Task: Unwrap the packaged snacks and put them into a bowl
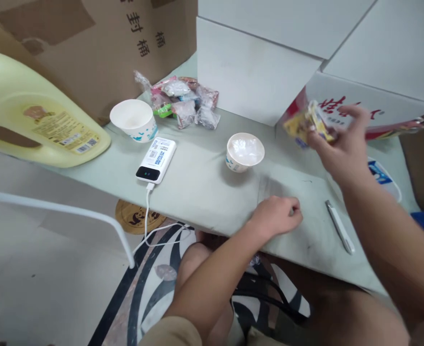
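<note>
My right hand (pixel 345 144) is raised over the right part of the table, pinching a crinkled yellow snack packet (pixel 311 124) that is blurred by motion. My left hand (pixel 277 215) rests near the table's front edge with its fingers loosely curled; nothing shows in them. Between the hands and the back boxes stands a paper cup (pixel 245 153) with clear plastic inside. Farther left is another paper cup (pixel 134 120) with a blue pattern, its visible inside bare. Beside that cup lies a pile of small wrapped snacks (pixel 186 98).
A white power bank (pixel 156 161) with a cable lies left of centre. A yellow jug (pixel 42 115) stands at the left. A white box cutter (pixel 340 228) and a white lid-like item (pixel 387 180) lie right. White boxes (pixel 255 69) and a cardboard box (pixel 104 53) line the back.
</note>
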### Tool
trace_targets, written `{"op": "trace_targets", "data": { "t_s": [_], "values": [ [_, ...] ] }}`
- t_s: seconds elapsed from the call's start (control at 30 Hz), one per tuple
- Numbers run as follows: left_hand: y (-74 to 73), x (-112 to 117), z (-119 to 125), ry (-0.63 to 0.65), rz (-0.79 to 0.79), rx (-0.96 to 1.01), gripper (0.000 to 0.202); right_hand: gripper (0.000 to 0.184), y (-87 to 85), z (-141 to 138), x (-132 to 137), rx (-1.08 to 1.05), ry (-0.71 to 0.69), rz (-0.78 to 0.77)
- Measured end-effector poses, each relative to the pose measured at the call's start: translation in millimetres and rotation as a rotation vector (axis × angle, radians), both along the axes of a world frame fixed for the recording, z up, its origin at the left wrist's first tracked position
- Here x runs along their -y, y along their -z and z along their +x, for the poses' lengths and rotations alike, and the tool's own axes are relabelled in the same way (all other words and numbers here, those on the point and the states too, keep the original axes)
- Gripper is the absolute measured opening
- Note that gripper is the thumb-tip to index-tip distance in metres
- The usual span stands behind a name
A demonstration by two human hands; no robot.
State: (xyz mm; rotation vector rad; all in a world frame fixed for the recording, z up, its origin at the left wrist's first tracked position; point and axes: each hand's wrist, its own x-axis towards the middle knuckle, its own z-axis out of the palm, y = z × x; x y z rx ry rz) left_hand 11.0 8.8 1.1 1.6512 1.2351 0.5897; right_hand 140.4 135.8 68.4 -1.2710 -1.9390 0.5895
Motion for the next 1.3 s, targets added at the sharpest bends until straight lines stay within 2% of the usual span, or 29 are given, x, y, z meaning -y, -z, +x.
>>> {"op": "trace_targets", "data": {
  "t_s": [0.07, 0.1, 0.17, 0.23, 0.3, 0.4, 0.47, 0.5, 0.53, 0.6, 0.67, 0.73, 0.8, 0.87, 1.03, 1.1, 1.2, 1.3],
  "values": [
    [2.4, -2.0, 4.0, -0.062, -0.024, 0.042, 0.016, 0.060, 29.1, 46.5, 43.8, -0.223, 0.193, 0.064],
    [3.9, -3.3, 7.3, -0.106, -0.046, 0.078, 0.016, 0.059, 45.4, 64.6, 64.5, -0.282, 0.315, 0.158],
    [7.3, -6.4, 16.9, -0.191, -0.119, 0.194, 0.018, 0.049, 75.7, 88.2, 99.3, -0.236, 0.491, 0.204],
    [11.2, -9.1, 29.5, -0.226, -0.228, 0.373, 0.027, 0.042, 96.6, 96.5, 122.4, -0.129, 0.530, 0.254],
    [15.3, -11.3, 42.6, -0.180, -0.343, 0.593, 0.044, 0.038, 104.8, 95.0, 134.3, -0.002, 0.460, 0.339],
    [21.8, -15.8, 58.1, -0.105, -0.404, 0.846, 0.067, 0.033, 98.8, 90.6, 141.0, 0.126, 0.228, 0.402],
    [26.1, -21.7, 64.3, -0.172, -0.353, 0.884, 0.068, 0.030, 91.4, 95.2, 143.3, 0.142, 0.054, 0.352],
    [28.0, -25.6, 66.5, -0.234, -0.319, 0.877, 0.066, 0.027, 88.9, 100.9, 144.1, 0.135, 0.010, 0.319],
    [29.5, -29.9, 68.3, -0.298, -0.291, 0.870, 0.064, 0.024, 87.9, 108.9, 144.5, 0.130, 0.014, 0.292],
    [31.4, -38.3, 71.4, -0.370, -0.274, 0.876, 0.063, 0.021, 91.2, 129.9, 143.5, 0.160, 0.164, 0.240],
    [31.9, -44.7, 74.4, -0.376, -0.288, 0.892, 0.062, 0.024, 100.0, 152.4, 139.9, 0.262, 0.366, 0.162],
    [32.1, -48.2, 77.0, -0.348, -0.299, 0.900, 0.062, 0.032, 109.9, 170.2, 134.5, 0.387, 0.451, 0.039],
    [32.9, -49.7, 78.7, -0.309, -0.294, 0.904, 0.063, 0.032, 115.6, 179.9, 129.7, 0.468, 0.441, -0.073],
    [34.5, -49.9, 78.6, -0.282, -0.270, 0.896, 0.065, 0.028, 114.5, 181.2, 127.7, 0.447, 0.408, -0.121],
    [38.8, -47.8, 73.1, -0.284, -0.117, 0.741, 0.067, 0.032, 96.0, 160.7, 133.8, -0.075, 0.239, -0.260],
    [39.6, -45.7, 71.8, -0.263, -0.073, 0.656, 0.068, 0.032, 91.1, 149.1, 135.4, -0.193, 0.169, -0.303],
    [40.4, -42.2, 72.7, -0.216, -0.048, 0.605, 0.070, 0.029, 87.7, 135.9, 133.4, -0.167, 0.104, -0.280],
    [40.6, -41.4, 72.4, -0.224, -0.029, 0.654, 0.070, 0.030, 85.2, 132.1, 131.8, -0.081, 0.043, -0.304]
  ]
}}
